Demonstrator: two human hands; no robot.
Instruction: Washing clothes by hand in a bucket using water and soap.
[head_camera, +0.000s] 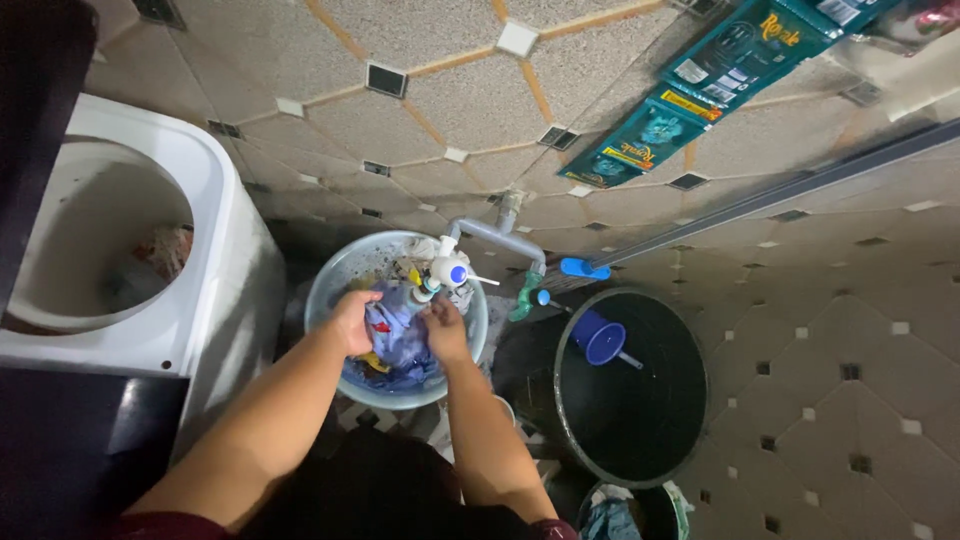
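A: What do you have on the head view?

B: I'm looking straight down at a round pale blue basin (330, 275) on the tiled floor (830, 380). Both of my hands are in it. My left hand (354, 318) sits at about nine o'clock in the basin, fingers curled over a wad of blue cloth (402, 335). My right hand (446, 328) is at about three o'clock, also closed on that cloth, so the two hands grip it from opposite sides.

A: Where exactly is the cloth?

B: In the middle of the basin, bunched up between my hands. There is a bit of yellow and red among the laundry under my left hand, but I cannot tell what those pieces are.

A: Anything above the basin?

B: A white tap (448, 268) with a blue knob hangs over the rim at about one o'clock, fed by a grey pipe (505, 240) that comes out of the wall.

A: And around it?

B: At nine o'clock from the basin stands a white washing machine (215, 200) with its top open and some clothes inside the drum. At three to four o'clock there is a big black bucket (640, 400), and a blue dipper (600, 340) rests inside its near edge. A second, smaller bucket (665, 510) with cloth in it shows at five o'clock, at the bottom edge. Teal packets (700, 85) hang on the wall at one o'clock.
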